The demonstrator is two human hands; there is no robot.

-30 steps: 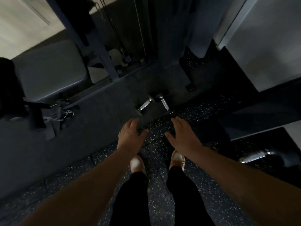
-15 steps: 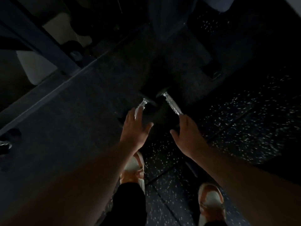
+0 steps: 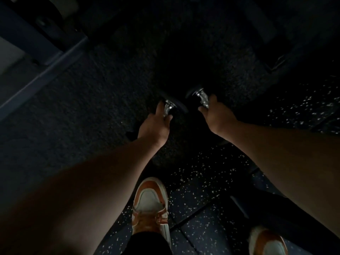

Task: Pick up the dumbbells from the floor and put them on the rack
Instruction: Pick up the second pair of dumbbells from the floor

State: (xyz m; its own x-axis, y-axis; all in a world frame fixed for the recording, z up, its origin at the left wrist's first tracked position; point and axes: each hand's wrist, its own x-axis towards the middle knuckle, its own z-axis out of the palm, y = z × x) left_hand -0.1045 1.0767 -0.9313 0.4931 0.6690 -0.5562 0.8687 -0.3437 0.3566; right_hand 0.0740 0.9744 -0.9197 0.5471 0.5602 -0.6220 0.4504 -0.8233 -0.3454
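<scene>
Two dumbbells with chrome handles and black heads lie side by side on the dark floor. My left hand (image 3: 155,124) wraps the handle of the left dumbbell (image 3: 168,106). My right hand (image 3: 217,115) closes over the handle of the right dumbbell (image 3: 199,95). Only the far ends of both handles and the far heads show; the near heads are hidden under my hands and in shadow. No rack is in view.
A dark carpeted strip (image 3: 82,100) meets speckled rubber tiles (image 3: 198,203) under my feet. My orange-and-white shoes (image 3: 150,207) stand close behind the dumbbells. A metal machine frame (image 3: 38,74) runs diagonally at the upper left.
I have bent lower, the view closing in on the floor. Both hands went from open above the dumbbells to closed around their handles.
</scene>
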